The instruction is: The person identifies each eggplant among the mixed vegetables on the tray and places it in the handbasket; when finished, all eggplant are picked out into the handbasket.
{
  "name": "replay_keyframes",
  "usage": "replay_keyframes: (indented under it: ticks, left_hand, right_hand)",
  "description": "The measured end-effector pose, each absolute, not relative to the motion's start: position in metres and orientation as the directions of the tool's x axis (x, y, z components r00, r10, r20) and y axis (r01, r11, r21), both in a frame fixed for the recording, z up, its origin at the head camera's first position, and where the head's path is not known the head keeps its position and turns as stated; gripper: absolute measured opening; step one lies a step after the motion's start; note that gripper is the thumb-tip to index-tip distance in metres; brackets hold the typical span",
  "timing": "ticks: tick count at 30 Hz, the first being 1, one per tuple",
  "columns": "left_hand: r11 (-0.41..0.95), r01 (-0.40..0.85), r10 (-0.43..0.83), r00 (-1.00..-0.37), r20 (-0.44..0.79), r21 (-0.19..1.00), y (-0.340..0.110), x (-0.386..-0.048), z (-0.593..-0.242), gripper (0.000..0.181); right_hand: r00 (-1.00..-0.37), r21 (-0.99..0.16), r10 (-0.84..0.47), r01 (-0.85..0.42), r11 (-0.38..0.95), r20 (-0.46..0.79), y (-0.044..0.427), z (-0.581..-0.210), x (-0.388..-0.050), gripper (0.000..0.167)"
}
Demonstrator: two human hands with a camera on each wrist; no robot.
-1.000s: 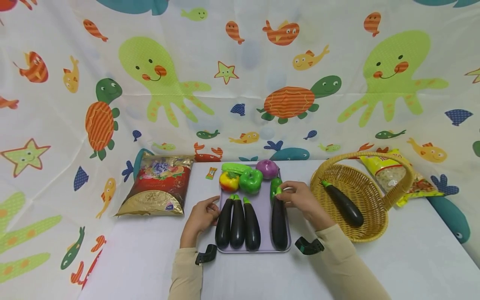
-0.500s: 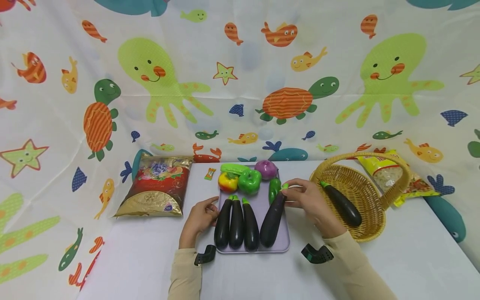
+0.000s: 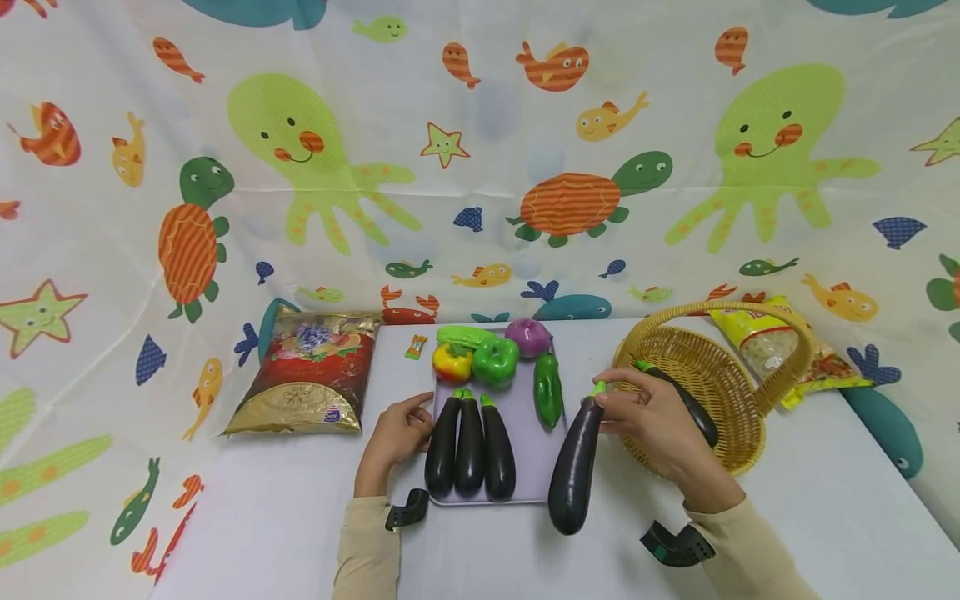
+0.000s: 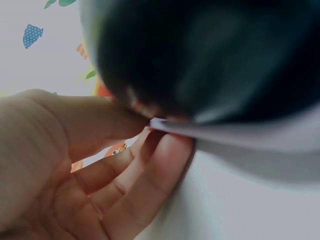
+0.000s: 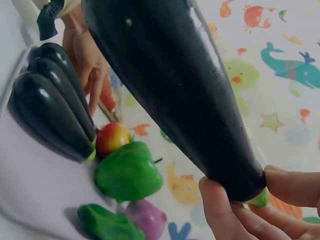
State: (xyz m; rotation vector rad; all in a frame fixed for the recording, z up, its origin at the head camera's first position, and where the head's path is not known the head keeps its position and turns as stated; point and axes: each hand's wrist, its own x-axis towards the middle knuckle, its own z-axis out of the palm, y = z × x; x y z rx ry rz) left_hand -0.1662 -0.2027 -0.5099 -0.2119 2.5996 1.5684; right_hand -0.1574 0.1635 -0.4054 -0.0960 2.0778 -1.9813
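My right hand (image 3: pixel 660 425) pinches an eggplant (image 3: pixel 576 471) by its green stem end, the body hanging over the tray's right edge. In the right wrist view that eggplant (image 5: pixel 175 85) fills the middle, thumb and fingers at its stem. My left hand (image 3: pixel 397 437) pinches the left rim of the lilac tray (image 3: pixel 528 417); the left wrist view shows thumb and fingers (image 4: pixel 172 155) on both sides of the thin rim (image 4: pixel 175 127). Three eggplants (image 3: pixel 470 446) lie side by side on the tray. Behind them are a green bell pepper (image 3: pixel 496 362), a red-yellow pepper (image 3: pixel 452 363) and a long green pepper (image 3: pixel 548 392).
A purple onion (image 3: pixel 528 337) and light green vegetable (image 3: pixel 465 336) lie at the tray's back. Right of the tray stands a wicker basket (image 3: pixel 738 425) with a tall handle, holding an eggplant (image 3: pixel 686 404); a yellow bag (image 3: pixel 776 350) lies behind. A red-gold bag (image 3: pixel 311 371) and small wrapper (image 3: pixel 416 347) are left.
My right hand has lifted the rightmost eggplant off the tray and carried it right, towards the basket, its body swinging into a tilt. The left hand has stayed at the tray's rim.
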Motion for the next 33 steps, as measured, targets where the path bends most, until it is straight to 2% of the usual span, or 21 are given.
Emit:
replay_keyframes:
  ticks: [4, 8, 12, 19, 23, 29, 33]
  left_hand:
    - [0.462, -0.173, -0.07, -0.985, -0.159, 0.87, -0.203, -0.166, -0.511, 0.051]
    - [0.465, -0.178, -0.07, -0.984, -0.165, 0.867, -0.203, -0.167, -0.511, 0.051]
    - [0.467, -0.177, -0.067, -0.984, -0.165, 0.866, -0.203, -0.168, -0.512, 0.052]
    - [0.475, -0.174, -0.065, -0.985, -0.163, 0.863, -0.205, -0.168, -0.513, 0.052]
    - [0.482, -0.17, -0.064, -0.985, -0.158, 0.86, -0.206, -0.167, -0.511, 0.052]
    - [0.483, -0.174, -0.068, -0.984, -0.162, 0.858, -0.206, -0.167, -0.511, 0.053]
    - [0.483, -0.172, -0.062, -0.985, -0.163, 0.858, -0.204, -0.168, -0.511, 0.052]
  right_hand:
    - [-0.963, -0.991, -0.24, 0.109, 0.077, -0.124, 0.181, -0.403, -0.149, 0.028]
    - [-0.962, -0.997, -0.261, 0.074, 0.024, -0.077, 0.202, -0.403, -0.143, 0.019]
    - [-0.966, -0.998, -0.25, 0.066, 0.012, -0.067, 0.226, -0.401, -0.142, 0.023]
    - [-0.977, -0.991, -0.177, 0.109, 0.083, -0.122, 0.261, -0.397, -0.15, 0.021]
    - [-0.981, -0.971, -0.117, 0.13, 0.2, -0.155, 0.275, -0.393, -0.165, 0.021]
    - [-0.972, -0.919, -0.101, 0.161, 0.36, -0.21, 0.275, -0.39, -0.197, 0.054]
    - [-0.966, -0.917, -0.114, 0.178, 0.357, -0.231, 0.272, -0.391, -0.215, 0.058]
